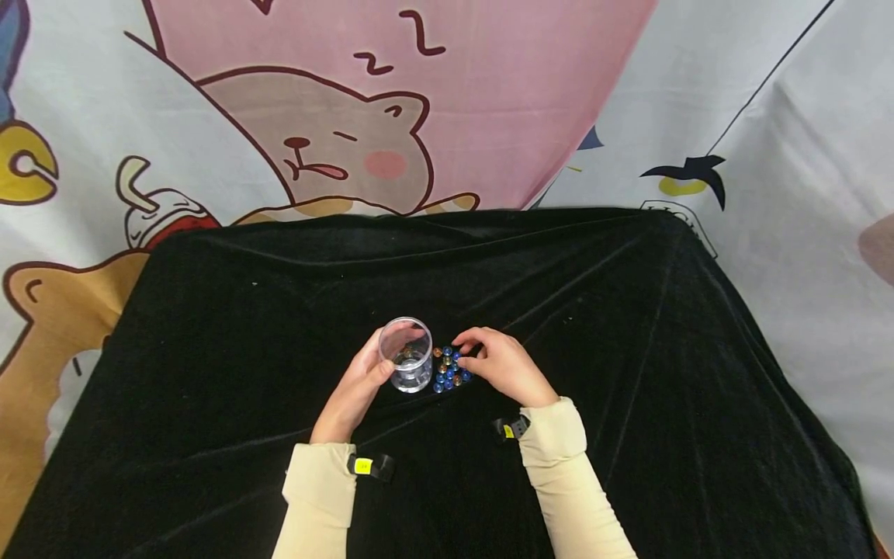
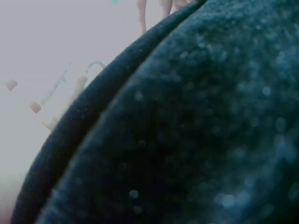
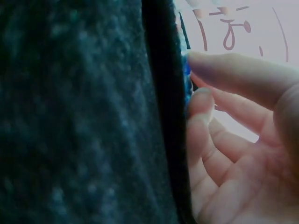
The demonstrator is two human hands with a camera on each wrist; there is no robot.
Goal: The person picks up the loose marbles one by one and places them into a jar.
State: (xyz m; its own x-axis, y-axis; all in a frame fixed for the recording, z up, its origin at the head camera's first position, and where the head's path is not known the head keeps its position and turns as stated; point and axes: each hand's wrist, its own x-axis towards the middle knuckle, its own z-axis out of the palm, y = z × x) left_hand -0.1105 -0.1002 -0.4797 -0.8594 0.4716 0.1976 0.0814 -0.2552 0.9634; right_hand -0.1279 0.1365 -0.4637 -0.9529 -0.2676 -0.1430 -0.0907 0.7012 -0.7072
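Left hand [image 1: 354, 390], grip clamped round clear cup [image 1: 410, 362]; right hand [image 1: 506, 365] at marbles [image 1: 450, 374], grip unclear

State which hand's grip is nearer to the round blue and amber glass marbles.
Right. The right grip is at the right edge of the marbles; the left grip is farther left, holding a clear round plastic cup between itself and them.

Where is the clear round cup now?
In the head view, the clear round cup is in the left hand, just left of the blue and amber marbles.
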